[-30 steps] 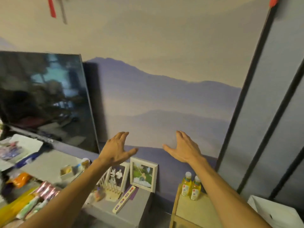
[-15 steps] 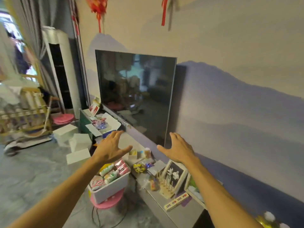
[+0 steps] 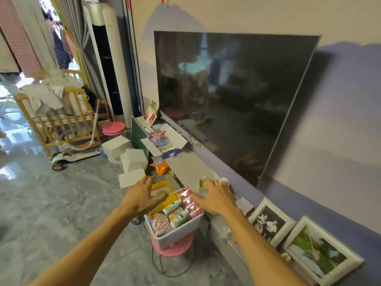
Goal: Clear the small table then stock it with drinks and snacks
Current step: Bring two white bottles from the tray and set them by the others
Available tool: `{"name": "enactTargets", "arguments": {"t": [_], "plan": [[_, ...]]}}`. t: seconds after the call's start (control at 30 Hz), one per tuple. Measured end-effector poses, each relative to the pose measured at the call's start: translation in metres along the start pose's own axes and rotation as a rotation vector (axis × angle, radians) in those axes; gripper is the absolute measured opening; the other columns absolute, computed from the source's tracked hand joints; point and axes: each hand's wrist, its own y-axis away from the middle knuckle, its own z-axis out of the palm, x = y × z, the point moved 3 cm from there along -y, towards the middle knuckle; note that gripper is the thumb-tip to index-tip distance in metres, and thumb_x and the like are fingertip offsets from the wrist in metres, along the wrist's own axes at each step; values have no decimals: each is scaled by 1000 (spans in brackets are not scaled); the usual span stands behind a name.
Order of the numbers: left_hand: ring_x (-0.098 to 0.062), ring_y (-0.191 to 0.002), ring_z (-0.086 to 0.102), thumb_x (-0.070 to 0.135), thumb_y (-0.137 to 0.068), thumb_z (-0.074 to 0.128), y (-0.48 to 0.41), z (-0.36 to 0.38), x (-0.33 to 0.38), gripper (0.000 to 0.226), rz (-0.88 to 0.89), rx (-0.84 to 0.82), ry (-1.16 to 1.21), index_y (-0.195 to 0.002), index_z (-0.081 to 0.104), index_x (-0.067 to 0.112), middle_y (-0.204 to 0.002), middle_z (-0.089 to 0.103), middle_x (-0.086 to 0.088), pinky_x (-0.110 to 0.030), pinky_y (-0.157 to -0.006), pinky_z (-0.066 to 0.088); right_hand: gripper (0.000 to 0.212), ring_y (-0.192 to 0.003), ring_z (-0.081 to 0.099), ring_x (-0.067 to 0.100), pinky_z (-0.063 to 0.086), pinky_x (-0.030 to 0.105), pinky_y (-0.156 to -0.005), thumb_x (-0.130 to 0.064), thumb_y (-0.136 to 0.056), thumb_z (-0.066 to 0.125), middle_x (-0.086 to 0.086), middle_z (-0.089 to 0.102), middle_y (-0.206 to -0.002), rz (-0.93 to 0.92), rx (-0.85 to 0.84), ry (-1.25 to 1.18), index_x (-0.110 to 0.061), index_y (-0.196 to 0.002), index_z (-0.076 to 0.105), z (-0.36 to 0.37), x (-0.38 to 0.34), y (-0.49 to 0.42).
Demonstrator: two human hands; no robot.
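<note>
White plastic forms the bin (image 3: 177, 236) that holds the snacks (image 3: 175, 213), and it stands on a pink round stool (image 3: 178, 250). Inside the bin lie a row of pink-wrapped packs (image 3: 190, 200) along its right side, white and green packets (image 3: 172, 207) in the middle, and a clear bag with red print (image 3: 161, 225) at its near-left corner. The left hand (image 3: 142, 196) hovers over the far-left corner of the bin, its fingers spread and relaxed, holding nothing. The right hand (image 3: 216, 198) is over the far-right corner of the bin, also with fingers spread and empty; whether it touches the pink packs I cannot tell. Just right of the bin runs the long grey worktop (image 3: 185, 168) of a TV cabinet, and on it, beyond the bin, a small open carton (image 3: 203, 183) stands just at the right fingertips. Further beyond the bin an orange packet (image 3: 161, 168) lies at the worktop's edge. Above and right of the bin hangs a large dark television (image 3: 237, 96). To the near right of the bin two framed pictures (image 3: 270, 221) lean on the wall. Far left of the bin, white boxes (image 3: 134, 159) sit on the floor.
</note>
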Motion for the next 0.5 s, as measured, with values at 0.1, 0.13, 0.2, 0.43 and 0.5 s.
{"name": "enactTargets", "arguments": {"t": [0.1, 0.13, 0.2, 0.43, 0.5], "plan": [[-27, -137, 51, 93, -80, 43, -44, 32, -15, 103, 7, -64, -26, -160, 32, 30, -161, 43, -3, -48, -110, 48, 99, -144, 48, 35, 48, 47, -108, -84, -90, 52, 12, 42, -163, 49, -42, -30, -18, -161, 32, 34, 4, -45], [-28, -137, 51, 93, -80, 43, -61, 44, -19, 102, 6, -86, -35, -160, 32, 31, -161, 43, -2, -49, -110, 48, 96, -141, 50, 35, 48, 46, -108, -82, -90, 53, 12, 46, -160, 62, -45, -40, -17, -158, 36, 45, 8, -62], [-28, -137, 51, 94, -78, 42, -95, 68, -27, 103, -10, -128, -51, -159, 33, 31, -162, 41, 0, -49, -109, 50, 90, -137, 53, 34, 48, 46, -106, -78, -91, 57, 13, 52, -154, 81, -65, -56, -16, -154, 41, 66, 17, -95], [-31, -141, 48, 93, -79, 36, -202, 139, -42, 110, -40, -283, -138, -163, 29, 23, -164, 39, -6, -47, -112, 45, 77, -119, 65, 29, 52, 37, -87, -75, -86, 63, 5, 66, -132, 155, -72, -100, -22, -141, 54, 131, 49, -198], [-30, -143, 46, 91, -81, 38, -229, 156, -45, 108, -16, -320, -161, -162, 31, 21, -164, 39, -7, -46, -113, 42, 74, -108, 69, 25, 51, 32, -79, -78, -80, 63, 0, 70, -119, 181, -66, -99, -26, -132, 60, 157, 58, -224]]}}
